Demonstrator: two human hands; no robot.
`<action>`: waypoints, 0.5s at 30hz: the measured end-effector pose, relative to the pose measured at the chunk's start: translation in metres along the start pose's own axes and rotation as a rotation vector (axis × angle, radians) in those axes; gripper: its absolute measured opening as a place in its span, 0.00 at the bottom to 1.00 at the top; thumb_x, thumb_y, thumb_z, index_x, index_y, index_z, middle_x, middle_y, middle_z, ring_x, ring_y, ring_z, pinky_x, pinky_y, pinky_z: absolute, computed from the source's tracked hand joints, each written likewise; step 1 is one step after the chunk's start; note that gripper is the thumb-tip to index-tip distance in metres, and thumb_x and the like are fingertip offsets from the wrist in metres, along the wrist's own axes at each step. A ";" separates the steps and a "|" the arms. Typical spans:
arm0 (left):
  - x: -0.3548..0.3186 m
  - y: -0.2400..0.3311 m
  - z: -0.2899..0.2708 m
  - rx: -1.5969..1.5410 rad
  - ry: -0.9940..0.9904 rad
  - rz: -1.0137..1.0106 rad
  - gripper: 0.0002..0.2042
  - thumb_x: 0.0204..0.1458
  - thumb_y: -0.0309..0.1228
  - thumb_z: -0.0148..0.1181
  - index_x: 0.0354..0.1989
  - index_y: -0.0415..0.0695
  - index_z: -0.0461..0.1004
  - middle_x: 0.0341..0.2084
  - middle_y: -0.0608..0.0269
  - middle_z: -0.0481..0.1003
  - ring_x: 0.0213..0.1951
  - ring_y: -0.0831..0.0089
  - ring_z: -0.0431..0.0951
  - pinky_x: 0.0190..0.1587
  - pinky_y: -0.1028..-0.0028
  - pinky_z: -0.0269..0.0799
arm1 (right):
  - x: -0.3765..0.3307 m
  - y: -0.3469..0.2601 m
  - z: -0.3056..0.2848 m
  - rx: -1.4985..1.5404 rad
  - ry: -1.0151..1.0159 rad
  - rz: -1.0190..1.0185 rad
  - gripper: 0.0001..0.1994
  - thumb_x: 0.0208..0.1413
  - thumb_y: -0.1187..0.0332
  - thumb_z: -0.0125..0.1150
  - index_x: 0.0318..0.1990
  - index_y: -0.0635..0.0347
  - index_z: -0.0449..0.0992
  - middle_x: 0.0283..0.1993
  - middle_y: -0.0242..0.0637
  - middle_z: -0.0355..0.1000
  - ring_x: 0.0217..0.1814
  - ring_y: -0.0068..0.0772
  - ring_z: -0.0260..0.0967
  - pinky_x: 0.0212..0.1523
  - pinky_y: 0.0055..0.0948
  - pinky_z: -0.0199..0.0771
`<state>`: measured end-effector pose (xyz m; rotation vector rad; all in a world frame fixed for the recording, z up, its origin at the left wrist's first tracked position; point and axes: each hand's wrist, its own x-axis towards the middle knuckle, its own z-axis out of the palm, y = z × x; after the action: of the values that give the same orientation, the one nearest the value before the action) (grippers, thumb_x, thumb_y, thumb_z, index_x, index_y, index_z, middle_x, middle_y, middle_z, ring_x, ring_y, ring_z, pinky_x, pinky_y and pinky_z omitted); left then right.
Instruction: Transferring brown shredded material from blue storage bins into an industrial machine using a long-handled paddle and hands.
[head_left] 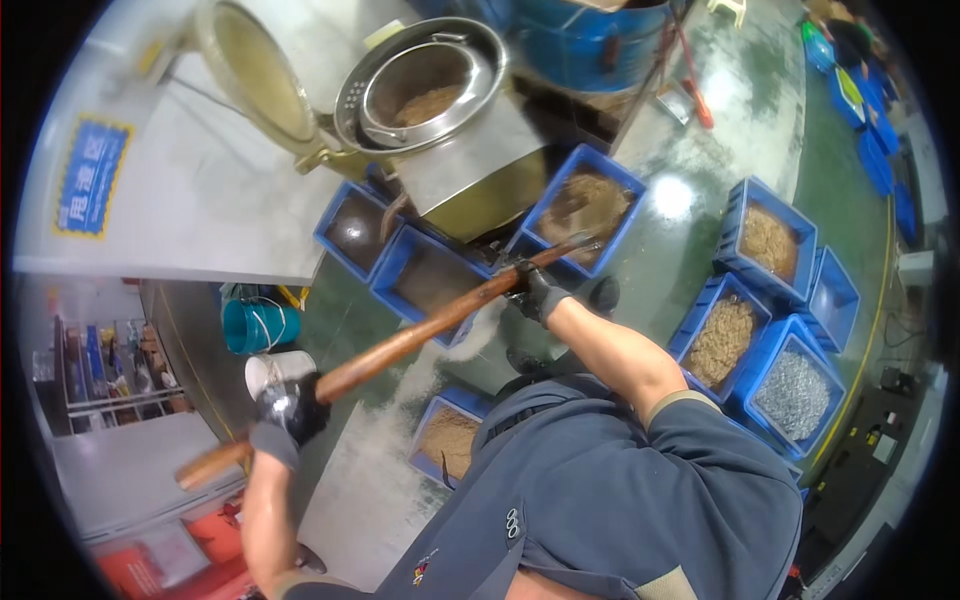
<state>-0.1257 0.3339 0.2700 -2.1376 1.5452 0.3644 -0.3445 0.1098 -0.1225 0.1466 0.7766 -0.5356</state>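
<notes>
A thick wooden-handled tool point(425, 335) runs slantwise across the view, and both my hands are wrapped round its shaft. My left hand point(292, 407), in a black glove, grips it near the lower left end. Farther up, my right hand point(535, 290), also gloved in black, closes round the shaft near its working end. That end looks metallic and reaches into a blue crate point(547, 222) of wet brown material; its exact shape is hard to make out. Just beyond stands a metal machine point(470, 180) with a round drum and a perforated basket point(375, 85) holding brown material.
The machine's round lid point(255, 75) stands raised at the left. Two blue crates point(372, 282) sit before the machine. At the right are crates of brown pieces point(722, 340) and silvery pieces point(790, 395). A teal bucket point(240, 325) and a blue drum point(570, 50) stand farther off.
</notes>
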 end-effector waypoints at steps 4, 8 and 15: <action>0.084 0.046 -0.095 0.225 0.064 0.055 0.09 0.42 0.34 0.59 0.34 0.53 0.78 0.26 0.53 0.77 0.31 0.54 0.79 0.34 0.60 0.73 | -0.025 -0.040 0.036 -0.170 -0.043 0.021 0.14 0.59 0.60 0.53 0.49 0.55 0.69 0.41 0.42 0.73 0.43 0.38 0.73 0.45 0.33 0.77; 0.205 0.151 -0.218 0.500 0.042 0.242 0.09 0.44 0.35 0.58 0.34 0.53 0.78 0.28 0.53 0.78 0.33 0.54 0.79 0.36 0.60 0.74 | 0.028 -0.128 -0.011 -1.417 -0.094 -0.594 0.23 0.56 0.59 0.57 0.57 0.55 0.66 0.47 0.44 0.73 0.47 0.41 0.72 0.45 0.36 0.74; 0.342 0.313 -0.307 0.654 0.050 0.444 0.05 0.47 0.24 0.54 0.32 0.45 0.76 0.31 0.51 0.76 0.35 0.54 0.78 0.36 0.63 0.75 | -0.044 -0.264 0.133 -1.525 -0.118 -0.887 0.26 0.50 0.49 0.60 0.52 0.55 0.71 0.44 0.48 0.74 0.44 0.44 0.72 0.46 0.39 0.72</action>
<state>-0.3268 -0.1834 0.3006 -1.3138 1.8429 -0.0622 -0.4212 -0.1411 0.0206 -1.6854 0.9318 -0.6264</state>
